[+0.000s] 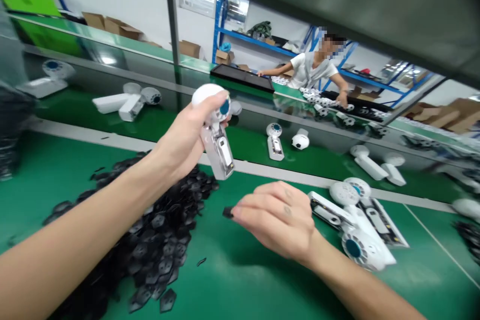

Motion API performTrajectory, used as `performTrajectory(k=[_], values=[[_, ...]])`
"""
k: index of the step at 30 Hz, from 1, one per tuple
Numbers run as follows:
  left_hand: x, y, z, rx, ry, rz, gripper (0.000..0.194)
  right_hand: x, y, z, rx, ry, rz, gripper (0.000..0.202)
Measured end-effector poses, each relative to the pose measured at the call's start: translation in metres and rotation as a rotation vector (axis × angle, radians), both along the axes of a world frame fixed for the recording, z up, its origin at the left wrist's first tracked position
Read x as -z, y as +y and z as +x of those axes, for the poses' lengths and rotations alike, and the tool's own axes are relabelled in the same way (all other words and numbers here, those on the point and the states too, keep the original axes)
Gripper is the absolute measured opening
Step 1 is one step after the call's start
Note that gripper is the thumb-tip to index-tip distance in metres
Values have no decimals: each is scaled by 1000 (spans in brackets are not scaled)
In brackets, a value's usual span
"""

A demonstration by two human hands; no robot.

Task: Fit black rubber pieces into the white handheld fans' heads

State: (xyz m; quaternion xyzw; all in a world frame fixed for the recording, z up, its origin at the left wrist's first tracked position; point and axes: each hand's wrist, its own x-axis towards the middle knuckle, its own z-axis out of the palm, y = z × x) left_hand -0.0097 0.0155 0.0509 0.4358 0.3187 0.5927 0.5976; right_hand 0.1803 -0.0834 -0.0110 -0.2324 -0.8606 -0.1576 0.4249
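My left hand (195, 130) is closed round the ball-shaped head of a white plastic device (219, 152), whose rectangular body hangs down with its inner side showing. Between the fingertips of my right hand (277, 215) is a small black plastic piece (227, 212), held low over the green table and apart from the device. Beneath my left forearm spreads a heap of black five-sided plastic pieces (161, 240). Several similar white devices (363, 220) lie piled just beyond my right wrist, some with blue round faces showing.
Beyond the table's pale edge runs a green conveyor belt (251, 145) carrying more white devices (275, 142). A dark post (172, 15) and overhead panel frame the view. Across the line a person (313, 67) reaches among white parts. Dark plastic bags (15, 110) stand at the left.
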Motion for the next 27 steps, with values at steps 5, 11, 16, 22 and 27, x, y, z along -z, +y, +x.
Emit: performTrajectory(k=[5, 11, 16, 22, 27], values=[[22, -11, 20, 104, 148, -79, 46, -29, -21, 21, 36, -71, 161, 22], [34, -17, 25, 106, 420, -50, 55, -36, -17, 31, 54, -68, 195, 23], [32, -18, 22, 114, 542, 22, 56, -39, -22, 35, 32, -98, 122, 30], [30, -19, 20, 163, 579, 45, 57, -32, -10, 32, 20, -16, 53, 32], [28, -24, 21, 142, 629, 131, 57, -31, 8, 36, 14, 192, -184, 15]])
